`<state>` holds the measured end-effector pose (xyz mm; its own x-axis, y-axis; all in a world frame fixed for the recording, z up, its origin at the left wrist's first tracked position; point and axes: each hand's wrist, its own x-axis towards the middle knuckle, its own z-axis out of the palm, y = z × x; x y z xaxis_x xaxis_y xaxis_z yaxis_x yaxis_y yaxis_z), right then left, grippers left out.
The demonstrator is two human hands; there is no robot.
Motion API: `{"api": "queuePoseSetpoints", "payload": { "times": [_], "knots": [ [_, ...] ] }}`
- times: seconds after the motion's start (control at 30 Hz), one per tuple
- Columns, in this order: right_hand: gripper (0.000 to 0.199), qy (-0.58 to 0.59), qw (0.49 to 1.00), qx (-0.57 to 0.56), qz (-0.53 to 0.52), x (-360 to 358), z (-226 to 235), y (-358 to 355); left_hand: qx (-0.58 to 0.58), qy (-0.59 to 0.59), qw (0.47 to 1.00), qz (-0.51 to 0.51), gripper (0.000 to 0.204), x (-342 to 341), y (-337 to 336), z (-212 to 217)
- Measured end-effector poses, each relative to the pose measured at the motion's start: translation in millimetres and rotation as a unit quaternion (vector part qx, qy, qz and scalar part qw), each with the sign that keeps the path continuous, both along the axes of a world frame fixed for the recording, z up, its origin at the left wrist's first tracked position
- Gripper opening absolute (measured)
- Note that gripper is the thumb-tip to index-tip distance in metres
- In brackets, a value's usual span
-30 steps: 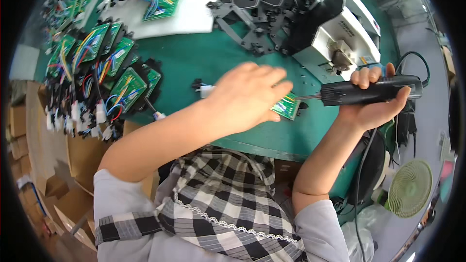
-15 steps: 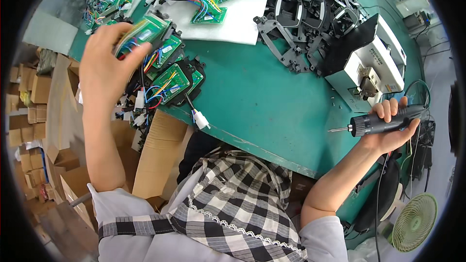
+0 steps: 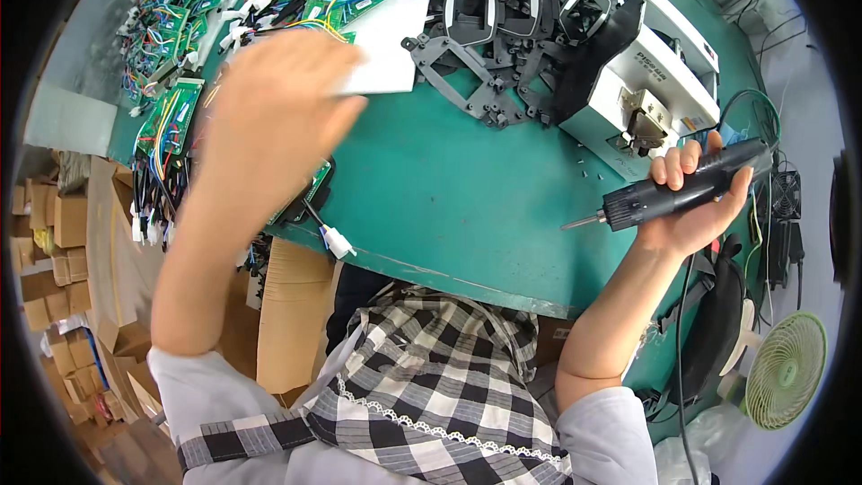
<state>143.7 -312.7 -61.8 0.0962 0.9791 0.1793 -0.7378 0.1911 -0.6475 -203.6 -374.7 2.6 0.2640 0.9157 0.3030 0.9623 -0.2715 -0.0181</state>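
My right hand grips a black electric screwdriver above the right edge of the green table, with the bit pointing left. My left hand is blurred with motion over the left part of the table, back upward, fingers reaching toward a white sheet. Whether it holds anything is hidden. Just under its wrist lies a green circuit board, whose wire ends in a white connector at the table edge. More green circuit boards with coloured wires lie to its left.
Black plastic frames are heaped at the back. A white box-shaped machine stands at the right rear. Cardboard boxes are stacked on the left, and a green fan stands at the lower right.
My left hand carried a circuit board from the table's middle to the left pile, then swung back toward the right. The right hand with the screwdriver stayed at the right edge.
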Motion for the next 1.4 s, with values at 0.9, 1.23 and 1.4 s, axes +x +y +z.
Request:
{"api": "queuePoseSetpoints", "payload": {
  "times": [0.9, 1.23, 1.4],
  "knots": [
    [0.054, 0.008, 0.997, 0.081, 0.011, 28, 5, -3, -0.141, -0.006, 0.941, -0.309, 0.051, 92, 5, -91],
    [0.053, 0.017, 0.997, 0.077, 0.007, 29, 3, -3, -0.131, 0.228, 0.964, 0.051, 0.051, -68, 84, -39],
    [0.053, -0.002, 0.998, 0.067, -0.010, 26, 4, -3, -0.101, 0.125, 0.987, 0.023, 0.057, -54, 78, -17]
  ]
}}
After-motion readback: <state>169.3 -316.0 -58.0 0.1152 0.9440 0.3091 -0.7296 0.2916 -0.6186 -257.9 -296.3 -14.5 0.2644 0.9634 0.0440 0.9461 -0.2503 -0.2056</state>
